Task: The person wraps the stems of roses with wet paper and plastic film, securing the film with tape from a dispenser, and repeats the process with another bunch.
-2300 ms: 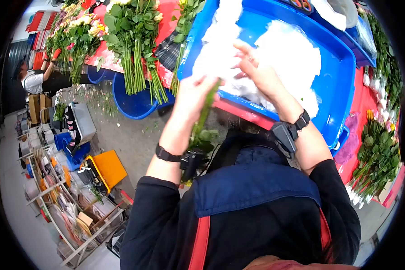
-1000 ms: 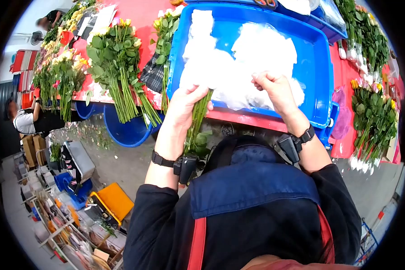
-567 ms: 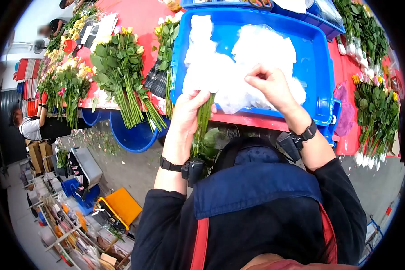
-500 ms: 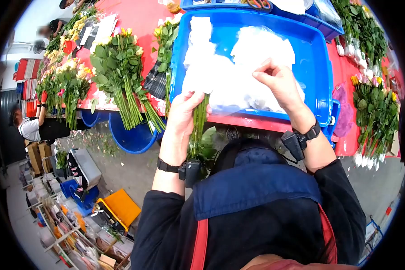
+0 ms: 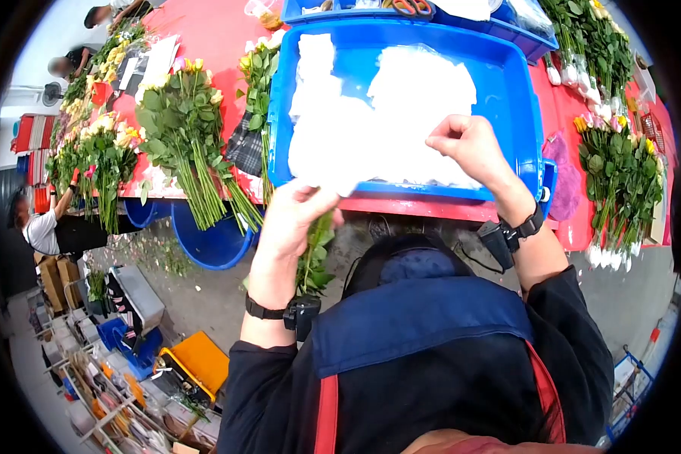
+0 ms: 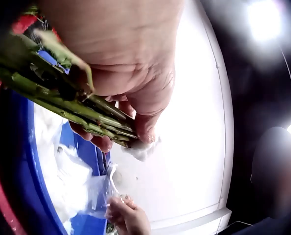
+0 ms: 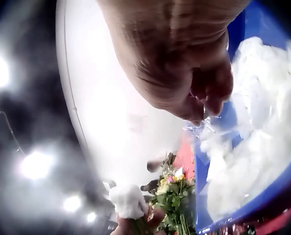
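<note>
My left hand (image 5: 295,219) grips a bunch of green flower stems (image 6: 86,112), cut ends pointing away from me and leaves hanging toward my body. White wet cotton wadding (image 7: 128,200) caps the cut ends, by the thumb tip. Over the blue tray (image 5: 539,136), my right hand (image 5: 473,147) pinches the edge of a thin clear plastic bag (image 6: 99,191) between thumb and fingers. In the right wrist view crinkled clear plastic (image 7: 204,125) shows at those fingertips. White wadding and clear plastic (image 5: 424,83) fill much of the tray, overexposed in the head view.
Rose bunches (image 5: 181,129) lie along the red table (image 5: 227,38) at left, stems over its edge. More bunches (image 5: 620,181) with white-wrapped ends lie at right. Orange-handled scissors (image 5: 414,7) sit behind the tray. Blue tubs (image 5: 212,242) stand below; other people work at far left.
My left hand has drawn the stems back from the tray toward my body, and white wadding now shows clear at their ends. My right hand stays pinched over the tray.
</note>
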Demonstrator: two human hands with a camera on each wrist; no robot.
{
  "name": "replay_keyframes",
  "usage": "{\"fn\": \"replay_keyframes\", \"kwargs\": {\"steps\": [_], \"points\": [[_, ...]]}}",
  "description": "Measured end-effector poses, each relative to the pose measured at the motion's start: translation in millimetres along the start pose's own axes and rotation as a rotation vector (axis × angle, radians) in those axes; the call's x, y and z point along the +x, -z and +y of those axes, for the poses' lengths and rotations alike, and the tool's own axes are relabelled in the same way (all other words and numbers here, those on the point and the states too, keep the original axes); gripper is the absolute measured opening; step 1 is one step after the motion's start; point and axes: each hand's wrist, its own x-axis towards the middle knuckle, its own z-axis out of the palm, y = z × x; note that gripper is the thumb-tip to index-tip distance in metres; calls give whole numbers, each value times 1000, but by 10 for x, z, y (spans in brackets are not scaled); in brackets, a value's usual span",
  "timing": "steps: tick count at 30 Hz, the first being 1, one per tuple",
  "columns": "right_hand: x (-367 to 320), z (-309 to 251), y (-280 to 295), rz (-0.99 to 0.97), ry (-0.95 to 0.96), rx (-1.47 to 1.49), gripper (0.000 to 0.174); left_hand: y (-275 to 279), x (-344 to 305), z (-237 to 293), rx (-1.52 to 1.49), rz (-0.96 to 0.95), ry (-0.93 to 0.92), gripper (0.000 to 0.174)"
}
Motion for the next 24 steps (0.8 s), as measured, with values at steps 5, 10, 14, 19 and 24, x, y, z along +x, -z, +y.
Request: {"fn": "replay_keyframes", "kwargs": {"steps": [5,10,14,19,24], "points": [[-200,130,-573,-103,149,201,11,-248,134,-112,-85,-202,151,25],[-325,111,-690,-194,-110,512,13,-196,308,-296,-109,-170,143,25],[-338,115,-633,-95,-414,1209,6,-187,255,-320,-99,-136,149,25],[-247,89,-563,-238,-345,883,4,-145,216,-395,-18,-86,87,26],[-179,104,-570,-415,-293,664,11,-151,174,-397,79,-65,96,30]]}}
